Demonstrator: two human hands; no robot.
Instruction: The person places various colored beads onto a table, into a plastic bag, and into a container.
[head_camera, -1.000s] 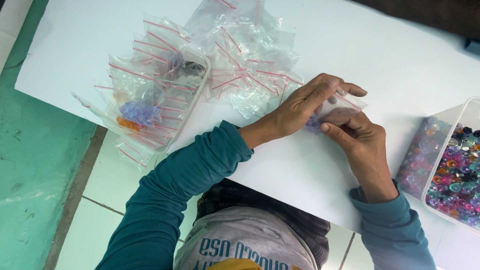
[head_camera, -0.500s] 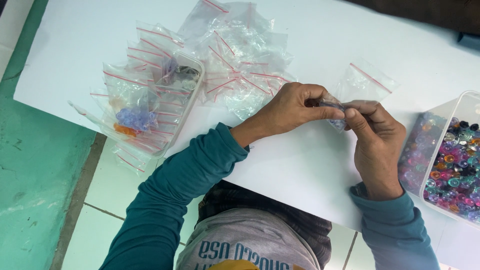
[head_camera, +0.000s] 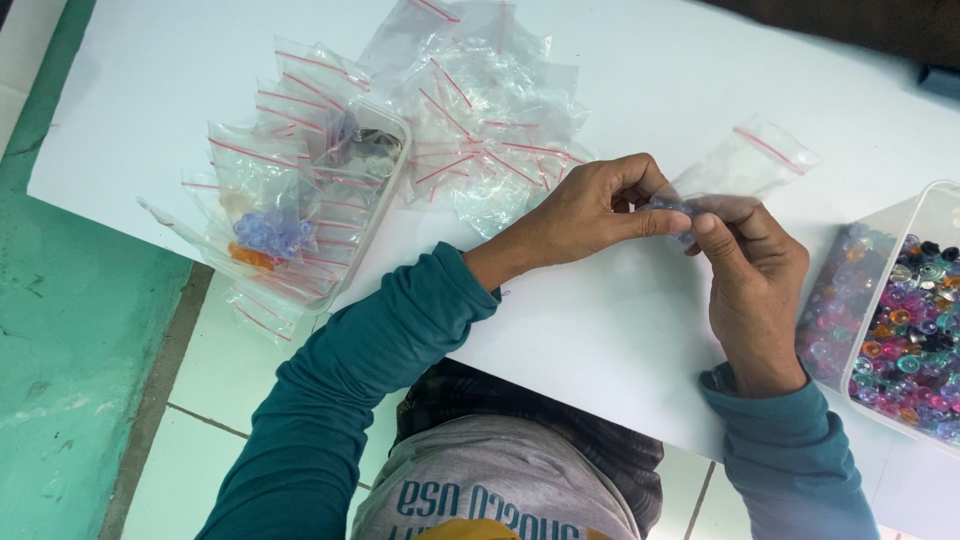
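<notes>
I have both hands working one small clear zip bag (head_camera: 735, 170) over the white tabletop (head_camera: 640, 330), with the bag's red-lined mouth trailing off toward 2 o'clock. My left hand (head_camera: 590, 212) pinches the bag's lower end, where a few bluish beads (head_camera: 668, 206) sit, and my right hand (head_camera: 750, 275) clenches the same spot from the other side. To do this well, I judge the pinch should stay just behind the beads so that none slip out. The tub of mixed coloured beads (head_camera: 905, 320) sits at 3 o'clock, and the pile of empty zip bags (head_camera: 480, 130) at 11.
</notes>
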